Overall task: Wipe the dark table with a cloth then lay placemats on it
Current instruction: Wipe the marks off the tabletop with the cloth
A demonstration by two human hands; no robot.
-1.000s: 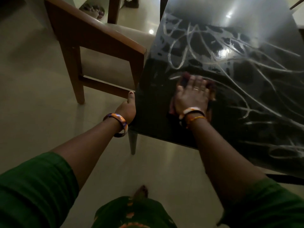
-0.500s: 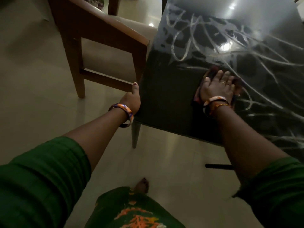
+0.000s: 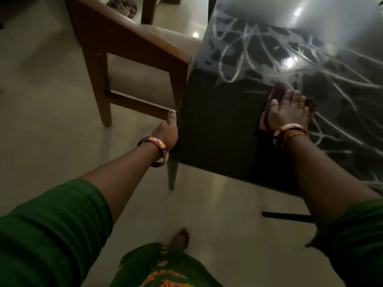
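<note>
The dark glossy table (image 3: 217, 125) with pale swirl lines fills the right of the view. My right hand (image 3: 287, 112) lies flat with spread fingers on a dark reddish cloth (image 3: 276, 92), pressing it onto the tabletop near the front. My left hand (image 3: 165, 131) rests against the table's left edge near the corner, thumb pointing up along the rim. Its fingers are hidden behind the edge. No placemats are in view.
A wooden chair (image 3: 132, 52) with a pale seat stands close to the table's left side. A table leg (image 3: 173, 176) drops to the tiled floor. My bare foot (image 3: 179, 238) is on the floor below.
My right hand has slid the cloth to the right and farther onto the table. My left hand has stayed at the table's left edge.
</note>
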